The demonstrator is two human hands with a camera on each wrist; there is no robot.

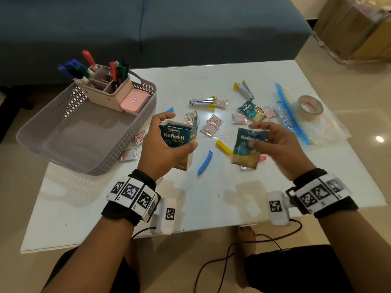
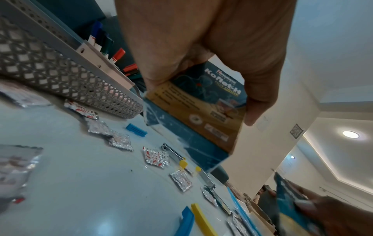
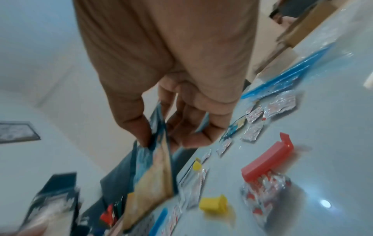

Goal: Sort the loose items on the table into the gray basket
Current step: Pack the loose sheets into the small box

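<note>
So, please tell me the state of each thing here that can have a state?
Dark blue Koflet-H carton: top flap open, held off the table by left hand.
Blue Koflet-H sachet: pinched by right hand, above the table.
Gray perforated plastic basket: front part bare.
Pink lidded box: closed, in the basket.
Blue plastic bag clip: lying loose on the white table.

Basket left on table; organizer inside; sachets right.

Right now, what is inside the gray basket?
In the gray basket: a pink organizer holding markers, and a pink case beside it. The rest of its floor shows bare; the organizer's compartment bottoms are hidden.
</note>
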